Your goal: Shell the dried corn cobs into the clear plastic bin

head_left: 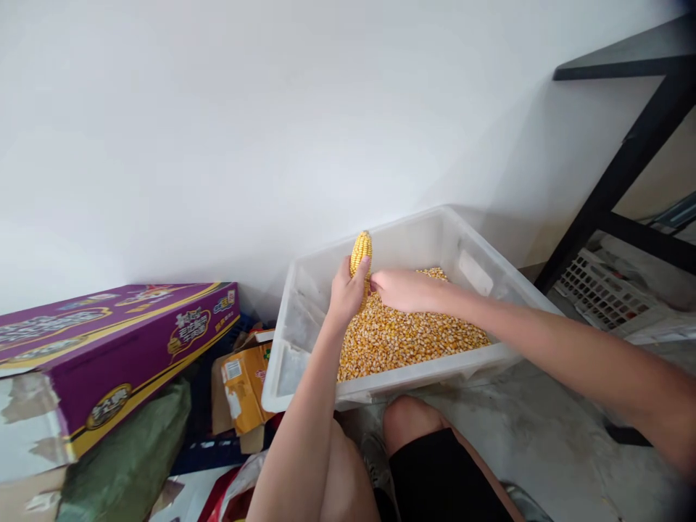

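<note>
My left hand is wrapped round a yellow ear of corn, held upright with its tip showing above the fingers. Close against the ear's right side is my right hand, its fingers curled in; whether they pinch anything there is hidden. Both hands are over a whitish translucent plastic bin. Loose corn kernels lie heaped in the bin below them.
A purple printed carton stands at the left, with a green sack and an orange box near it. On the right are a black-framed table and a white plastic basket. A white wall rises behind.
</note>
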Motion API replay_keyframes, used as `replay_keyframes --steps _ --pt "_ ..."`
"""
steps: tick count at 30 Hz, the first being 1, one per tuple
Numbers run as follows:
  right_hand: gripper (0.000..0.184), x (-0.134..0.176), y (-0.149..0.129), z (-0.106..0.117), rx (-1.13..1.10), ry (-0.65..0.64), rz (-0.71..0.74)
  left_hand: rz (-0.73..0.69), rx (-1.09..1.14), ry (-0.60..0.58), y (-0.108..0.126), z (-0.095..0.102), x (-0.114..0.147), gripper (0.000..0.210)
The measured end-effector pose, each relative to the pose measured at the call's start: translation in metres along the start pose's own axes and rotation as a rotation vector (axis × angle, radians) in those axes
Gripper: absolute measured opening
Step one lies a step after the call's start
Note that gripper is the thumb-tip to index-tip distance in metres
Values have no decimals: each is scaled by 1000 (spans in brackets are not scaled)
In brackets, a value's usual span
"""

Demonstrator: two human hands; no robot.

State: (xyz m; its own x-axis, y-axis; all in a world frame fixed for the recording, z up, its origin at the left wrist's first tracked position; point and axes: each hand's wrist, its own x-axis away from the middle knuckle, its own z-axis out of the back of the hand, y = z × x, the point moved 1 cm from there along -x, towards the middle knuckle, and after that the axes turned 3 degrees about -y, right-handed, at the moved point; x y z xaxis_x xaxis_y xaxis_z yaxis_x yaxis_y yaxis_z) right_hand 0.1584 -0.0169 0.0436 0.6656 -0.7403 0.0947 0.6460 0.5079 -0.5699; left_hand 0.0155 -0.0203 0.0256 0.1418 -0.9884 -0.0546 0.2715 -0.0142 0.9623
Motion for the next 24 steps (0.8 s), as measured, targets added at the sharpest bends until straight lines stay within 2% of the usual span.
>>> replay_keyframes --steps 5,8,10,12,14,17,24 --pt "24 -13 13 3 -254 -17 87 -33 45 -83 -8 2 -10 43" --pt "29 -19 20 -2 -363 -93 -2 64 73 -146 -15 6 -14 45" --pt "31 -23 24 -7 -481 -192 -56 163 104 -224 -17 8 -14 45" --pt "31 -26 28 -13 -618 -291 -69 247 138 -315 -17 11 -13 46" --pt "30 -29 30 -15 -705 -351 -79 290 165 -355 -17 13 -12 48" --pt "27 -29 32 -14 -693 -378 -110 307 200 -315 -18 16 -12 51" --pt "22 -14 24 3 -450 -281 -112 298 229 -246 -22 18 -15 53"
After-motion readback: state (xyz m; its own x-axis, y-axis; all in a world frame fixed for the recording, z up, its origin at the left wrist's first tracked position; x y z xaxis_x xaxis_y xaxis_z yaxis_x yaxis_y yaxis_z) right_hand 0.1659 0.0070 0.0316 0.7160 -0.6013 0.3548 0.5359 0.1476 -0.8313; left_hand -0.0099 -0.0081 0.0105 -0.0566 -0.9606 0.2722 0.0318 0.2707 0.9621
